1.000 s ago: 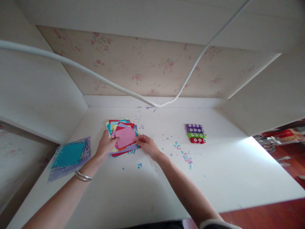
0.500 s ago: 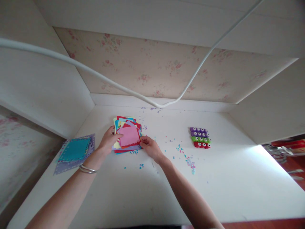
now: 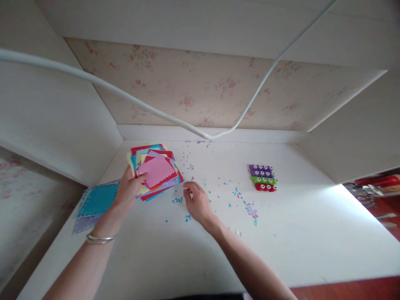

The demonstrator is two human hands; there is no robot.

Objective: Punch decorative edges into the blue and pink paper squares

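My left hand (image 3: 129, 187) grips a fanned stack of coloured paper sheets (image 3: 158, 170) by its left side, thumb on top. A pink sheet lies uppermost, over red, purple, yellow and blue ones, and some edges look scalloped. Just off the stack's lower right corner is my right hand (image 3: 196, 202), its fingers curled and the fingertips drawn together. Whether something small is between them cannot be made out. Small blue paper dots (image 3: 178, 200) lie on the white tabletop between the hands.
Blue and purple sheets with punched edges (image 3: 99, 200) lie at the left. Purple, green and red pieces with eye-like tops (image 3: 263, 178) stand in rows at the right. Punched dots (image 3: 250, 210) are scattered mid-table. A white cable (image 3: 140, 106) hangs across the view.
My left hand has moved left and lifted the paper stack, tilting it. My right hand has come away from the stack's right edge and sits slightly lower.
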